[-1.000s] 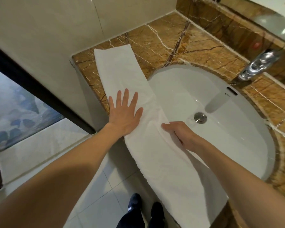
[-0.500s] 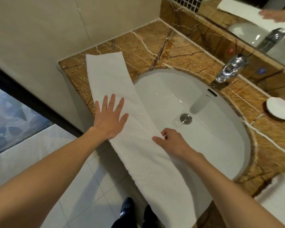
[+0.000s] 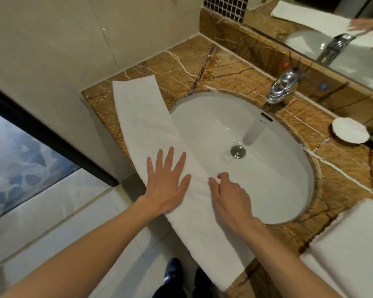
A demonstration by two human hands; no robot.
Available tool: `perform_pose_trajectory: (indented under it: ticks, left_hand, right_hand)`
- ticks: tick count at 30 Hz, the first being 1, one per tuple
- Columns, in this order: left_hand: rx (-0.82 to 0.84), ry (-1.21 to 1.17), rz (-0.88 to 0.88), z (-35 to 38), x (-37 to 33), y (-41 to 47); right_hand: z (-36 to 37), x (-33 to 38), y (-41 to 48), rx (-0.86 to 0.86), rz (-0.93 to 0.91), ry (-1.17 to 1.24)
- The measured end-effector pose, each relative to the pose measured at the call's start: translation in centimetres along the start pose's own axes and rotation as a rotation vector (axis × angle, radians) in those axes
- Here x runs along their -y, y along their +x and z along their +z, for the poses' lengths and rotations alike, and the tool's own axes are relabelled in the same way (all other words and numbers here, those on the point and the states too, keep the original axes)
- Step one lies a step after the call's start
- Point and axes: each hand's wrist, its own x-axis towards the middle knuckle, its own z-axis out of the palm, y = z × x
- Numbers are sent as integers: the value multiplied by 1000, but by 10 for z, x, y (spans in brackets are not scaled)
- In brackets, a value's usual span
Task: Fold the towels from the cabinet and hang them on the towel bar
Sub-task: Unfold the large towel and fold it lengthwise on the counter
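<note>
A long folded white towel (image 3: 142, 117) is laid along the brown marble counter (image 3: 213, 67), over the left rim of the sink (image 3: 278, 168), with its near end draped over the front edge. It is pressed flat by the left hand (image 3: 166, 186), fingers spread wide. The right hand (image 3: 230, 196) is rested on its sink-side edge with fingers drawn together, and whether that edge is pinched cannot be told

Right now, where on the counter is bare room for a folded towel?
Free: the marble corner between long towel, wall and faucet; a narrow strip between basin and white dish. Crowded: the front, left hand and right hand on the towel; stacked towels at right.
</note>
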Motion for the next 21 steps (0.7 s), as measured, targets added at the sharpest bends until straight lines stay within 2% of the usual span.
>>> perform_pose_trajectory:
  ticks: [4,11,17,21]
  left_hand:
    - [32,-1,-48,11,-4,-6]
    - [26,132,-59,24,-4,-10]
    - [11,139,-70,23,-6,-10]
    - [16,148,-69,22,-7,-10]
  right_hand:
    - [-7,-4,-9,27,-15,-153]
    - [-11,-18,-21,147,28,-293]
    - [-3,-23,-49,-10,65,-294]
    - [-5,-28,-70,-48,109,-230]
